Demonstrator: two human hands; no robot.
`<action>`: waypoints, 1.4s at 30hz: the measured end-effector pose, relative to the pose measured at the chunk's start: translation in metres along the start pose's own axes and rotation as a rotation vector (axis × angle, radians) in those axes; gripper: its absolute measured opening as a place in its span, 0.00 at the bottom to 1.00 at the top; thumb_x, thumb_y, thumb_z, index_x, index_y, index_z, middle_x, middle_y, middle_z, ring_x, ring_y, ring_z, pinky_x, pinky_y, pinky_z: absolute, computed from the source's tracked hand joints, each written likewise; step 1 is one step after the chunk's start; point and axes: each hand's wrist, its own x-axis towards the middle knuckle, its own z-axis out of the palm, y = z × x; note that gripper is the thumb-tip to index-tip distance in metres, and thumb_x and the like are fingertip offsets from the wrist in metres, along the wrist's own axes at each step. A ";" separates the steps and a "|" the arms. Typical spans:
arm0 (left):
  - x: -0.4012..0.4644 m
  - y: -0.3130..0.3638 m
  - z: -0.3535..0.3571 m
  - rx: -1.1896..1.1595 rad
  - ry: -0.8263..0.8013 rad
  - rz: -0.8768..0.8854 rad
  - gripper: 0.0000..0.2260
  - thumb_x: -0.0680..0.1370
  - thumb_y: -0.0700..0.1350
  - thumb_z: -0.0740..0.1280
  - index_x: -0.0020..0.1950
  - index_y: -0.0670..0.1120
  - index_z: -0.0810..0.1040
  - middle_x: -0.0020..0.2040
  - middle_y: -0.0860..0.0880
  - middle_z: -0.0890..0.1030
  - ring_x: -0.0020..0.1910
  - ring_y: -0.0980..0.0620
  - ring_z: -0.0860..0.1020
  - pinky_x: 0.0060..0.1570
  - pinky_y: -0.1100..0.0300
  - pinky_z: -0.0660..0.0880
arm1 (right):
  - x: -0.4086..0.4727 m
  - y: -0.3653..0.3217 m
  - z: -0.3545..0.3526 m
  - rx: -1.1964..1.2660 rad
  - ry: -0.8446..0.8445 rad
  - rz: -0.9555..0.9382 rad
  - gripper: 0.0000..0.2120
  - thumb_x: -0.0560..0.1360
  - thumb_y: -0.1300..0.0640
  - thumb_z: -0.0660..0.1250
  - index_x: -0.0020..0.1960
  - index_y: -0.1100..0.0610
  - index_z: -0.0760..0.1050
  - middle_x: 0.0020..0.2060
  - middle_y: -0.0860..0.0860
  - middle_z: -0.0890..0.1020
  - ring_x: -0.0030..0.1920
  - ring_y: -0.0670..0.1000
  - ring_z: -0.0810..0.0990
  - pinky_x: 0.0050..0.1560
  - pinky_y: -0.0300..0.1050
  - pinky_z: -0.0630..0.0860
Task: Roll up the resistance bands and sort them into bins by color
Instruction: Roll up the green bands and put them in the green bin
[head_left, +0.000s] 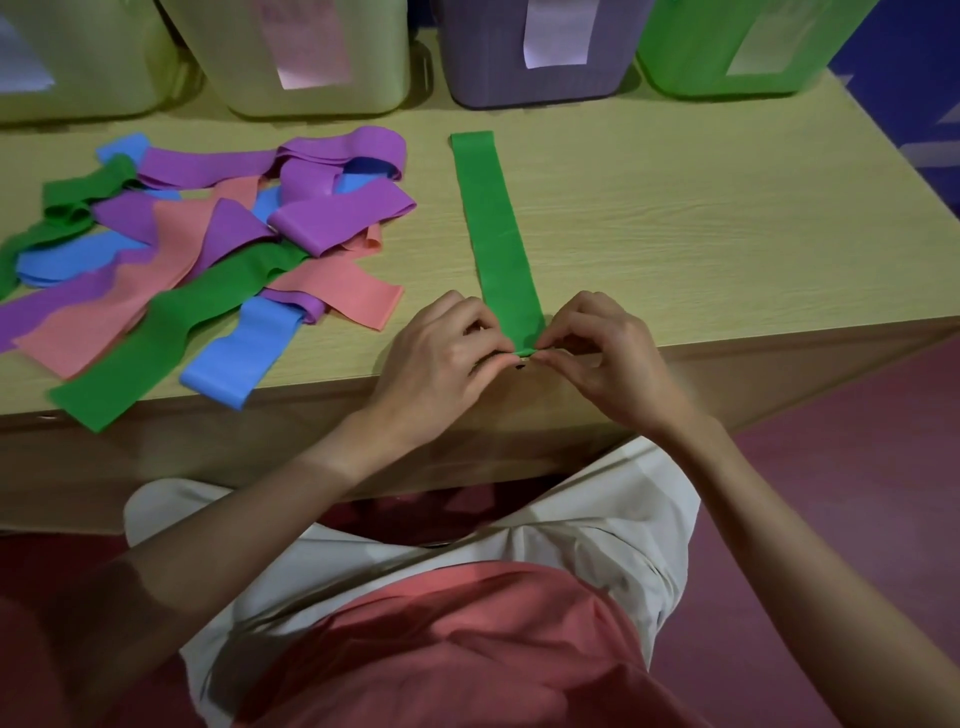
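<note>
Flat along our wooden counter (675, 234), the green band (498, 228) lies straight so both hands, left hand (441, 358) and right hand (608, 353), pinching its near end, can start a tight roll.

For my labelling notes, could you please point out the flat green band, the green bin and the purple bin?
flat green band (491, 218): head view, mid-strip.
green bin (691, 57): head view, front wall.
purple bin (483, 62): head view, front wall.

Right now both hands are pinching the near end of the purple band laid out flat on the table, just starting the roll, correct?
Not quite: the band is green, not purple. The head view shows the left hand and right hand pinching the near end of the green band laid flat on the table, just starting the roll.
</note>
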 end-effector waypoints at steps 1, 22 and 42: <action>0.000 -0.001 0.000 0.016 0.004 0.017 0.08 0.75 0.46 0.71 0.45 0.41 0.84 0.42 0.45 0.79 0.43 0.47 0.75 0.40 0.53 0.74 | 0.000 0.000 0.000 -0.005 0.002 -0.001 0.04 0.71 0.60 0.74 0.44 0.59 0.81 0.41 0.52 0.77 0.43 0.53 0.77 0.41 0.54 0.78; -0.001 0.000 0.000 0.119 -0.042 0.062 0.10 0.80 0.46 0.66 0.47 0.39 0.80 0.43 0.44 0.77 0.44 0.46 0.74 0.40 0.52 0.73 | 0.000 0.003 0.005 -0.189 0.058 -0.102 0.11 0.75 0.54 0.67 0.45 0.62 0.81 0.42 0.54 0.77 0.44 0.53 0.73 0.37 0.50 0.73; -0.011 0.013 -0.001 0.361 -0.102 -0.013 0.15 0.82 0.46 0.58 0.59 0.40 0.79 0.59 0.40 0.77 0.54 0.43 0.74 0.50 0.50 0.69 | -0.008 0.007 0.010 -0.352 0.134 -0.240 0.11 0.80 0.58 0.64 0.54 0.64 0.81 0.43 0.58 0.78 0.42 0.56 0.74 0.36 0.50 0.73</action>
